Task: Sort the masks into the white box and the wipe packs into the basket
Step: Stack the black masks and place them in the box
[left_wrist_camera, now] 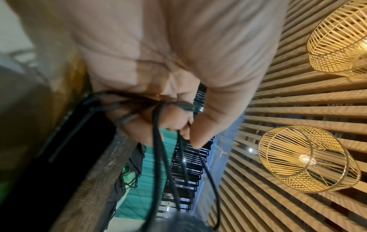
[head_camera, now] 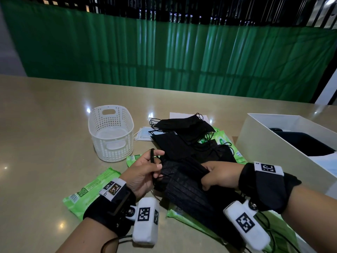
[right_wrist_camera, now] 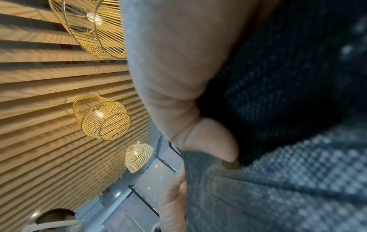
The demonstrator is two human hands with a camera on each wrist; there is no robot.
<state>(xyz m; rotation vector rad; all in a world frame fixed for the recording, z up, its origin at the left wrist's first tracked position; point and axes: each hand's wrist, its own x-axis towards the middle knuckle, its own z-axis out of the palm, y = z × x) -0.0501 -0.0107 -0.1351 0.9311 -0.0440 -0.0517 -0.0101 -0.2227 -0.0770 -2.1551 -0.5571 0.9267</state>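
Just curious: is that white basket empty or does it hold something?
Empty: the basket stands upright, its bare floor showing; wipe packs lie outside.

Black masks (head_camera: 184,190), green wipe packs (head_camera: 89,190), white lattice basket (head_camera: 111,132), white box (head_camera: 259,136), beige worktop (head_camera: 45,125).

Only partial print "ts" legible on green wipe pack (head_camera: 235,149); rest unreadable.

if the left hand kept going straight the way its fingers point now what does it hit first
Probably the loose black masks heaped just beyond the left hand, which pinches an ear loop. The basket sits off to its left, likely out of line. Depth is uncertain.
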